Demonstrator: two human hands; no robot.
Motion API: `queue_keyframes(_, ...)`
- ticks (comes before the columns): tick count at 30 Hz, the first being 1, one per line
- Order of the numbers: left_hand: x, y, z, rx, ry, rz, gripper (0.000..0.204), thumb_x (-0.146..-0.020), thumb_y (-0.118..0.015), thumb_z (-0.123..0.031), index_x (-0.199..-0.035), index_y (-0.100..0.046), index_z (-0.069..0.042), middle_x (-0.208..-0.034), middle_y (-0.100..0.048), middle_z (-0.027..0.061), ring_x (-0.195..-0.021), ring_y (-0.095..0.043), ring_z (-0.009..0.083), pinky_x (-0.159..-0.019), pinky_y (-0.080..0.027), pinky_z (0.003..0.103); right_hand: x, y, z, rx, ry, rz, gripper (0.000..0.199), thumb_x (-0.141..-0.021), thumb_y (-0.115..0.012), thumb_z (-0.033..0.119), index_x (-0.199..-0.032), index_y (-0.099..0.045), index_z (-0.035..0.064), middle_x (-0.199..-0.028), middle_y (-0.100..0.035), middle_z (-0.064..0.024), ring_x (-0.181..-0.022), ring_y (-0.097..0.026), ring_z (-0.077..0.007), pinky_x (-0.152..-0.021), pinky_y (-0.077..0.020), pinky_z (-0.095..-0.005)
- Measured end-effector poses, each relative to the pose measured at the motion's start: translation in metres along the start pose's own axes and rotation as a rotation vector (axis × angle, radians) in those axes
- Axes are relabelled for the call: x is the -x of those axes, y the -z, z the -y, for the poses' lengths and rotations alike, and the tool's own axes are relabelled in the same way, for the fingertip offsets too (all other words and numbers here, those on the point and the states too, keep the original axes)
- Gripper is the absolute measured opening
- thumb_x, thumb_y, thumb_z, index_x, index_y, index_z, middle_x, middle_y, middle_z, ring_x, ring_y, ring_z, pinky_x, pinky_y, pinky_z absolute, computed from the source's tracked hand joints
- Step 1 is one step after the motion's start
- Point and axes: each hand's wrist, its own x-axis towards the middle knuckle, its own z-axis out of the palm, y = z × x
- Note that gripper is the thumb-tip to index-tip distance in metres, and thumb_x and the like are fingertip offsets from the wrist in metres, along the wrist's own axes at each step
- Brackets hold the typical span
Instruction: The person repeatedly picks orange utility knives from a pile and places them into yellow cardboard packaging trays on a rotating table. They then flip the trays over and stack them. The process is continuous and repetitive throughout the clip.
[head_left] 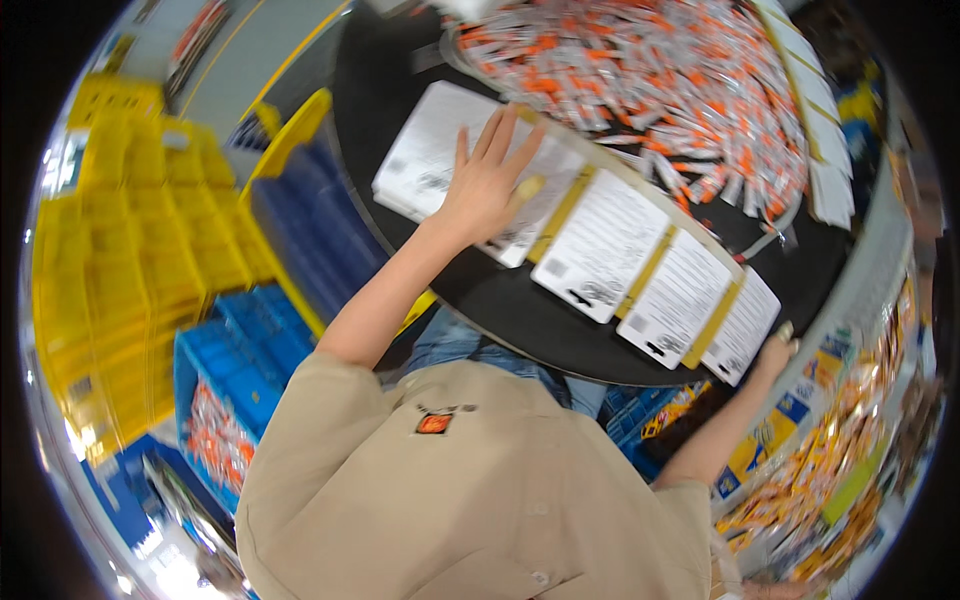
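The left hand (492,180) lay flat with its fingers spread, pressing on a stack of white printed paper sheets (440,160) at the left end of the row. It gripped nothing; the palm only rested on top. The stack lay directly under this hand, and its long axis ran from the near side of the dark round surface (500,300) up toward the far side, slightly tilted to the right. To the right of it, more white printed cards (602,245) followed in one line, separated by yellowish strips, and the line went diagonally down to the right. The right hand (775,350) was at the other end of this line, touching the edge of the last white card (745,335); whether it pinched the card or only touched it, I cannot tell. Behind the row was a large heap of small orange and white packets (640,80). Blue plastic crates (255,350) and yellow crates (130,240) stood at the left, lower than the surface.
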Motion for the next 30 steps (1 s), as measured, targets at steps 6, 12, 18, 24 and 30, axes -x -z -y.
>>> queue_keyframes(6,0.048,0.056,0.134,0.052,0.307,-0.516,0.024,-0.082,-0.063,-0.011,-0.106,-0.069,-0.01,-0.112,-0.064,0.0156,-0.105,-0.057,0.0363,-0.089,-0.047,0.043,-0.018,-0.046,-0.099,0.055,-0.289,0.256,0.084,-0.097,-0.028,0.061,-0.101,-0.064,-0.0151,-0.106,-0.064,-0.0329,-0.104,-0.059,-0.047,-0.087,-0.0472,-0.0519)
queue_keyframes(12,0.152,-0.021,0.159,-0.147,0.721,0.016,0.022,-0.077,-0.069,-0.027,-0.088,-0.066,-0.008,-0.1,-0.059,0.0189,-0.097,-0.055,0.0383,-0.082,-0.049,0.048,0.16,-0.016,-0.05,-0.212,-0.302,0.14,0.068,-0.102,-0.027,0.043,-0.112,-0.055,-0.018,-0.107,-0.061,-0.0367,-0.095,-0.061,-0.049,-0.082,-0.0491,-0.0522)
queue_keyframes(18,0.146,-0.102,0.191,-0.286,0.594,0.139,0.021,-0.076,-0.068,-0.025,-0.091,-0.069,-0.01,-0.099,-0.062,0.0125,-0.099,-0.057,0.0323,-0.078,-0.051,0.04,0.347,0.093,0.051,-0.63,-0.399,1.017,0.032,-0.101,-0.045,0.021,-0.095,-0.06,-0.0058,-0.069,-0.064,-0.0104,-0.053,-0.06,-0.018,-0.05,-0.0487,-0.0298)
queue_keyframes(24,0.155,-0.092,0.215,-0.2,0.392,0.003,0.025,-0.08,-0.06,-0.019,-0.1,-0.066,-0.007,-0.097,-0.063,0.0104,-0.092,-0.055,0.0357,-0.068,-0.048,0.046,0.262,0.11,0.061,-0.806,0.167,0.138,0.024,-0.101,-0.043,0.015,-0.097,-0.061,-0.0014,-0.079,-0.064,-0.0081,-0.07,-0.062,-0.0135,-0.064,-0.0491,-0.0261)
queue_keyframes(30,0.16,-0.101,0.217,-0.161,0.592,0.347,0.032,-0.089,-0.055,-0.023,-0.116,-0.062,-0.007,-0.119,-0.061,0.0145,-0.105,-0.06,0.0346,-0.084,-0.053,0.04,0.128,0.022,0.026,-0.25,-0.262,-0.026,0.063,-0.097,-0.051,0.042,-0.133,-0.045,-0.0085,-0.132,-0.051,-0.0291,-0.118,-0.051,-0.0421,-0.1,-0.04,-0.0431)
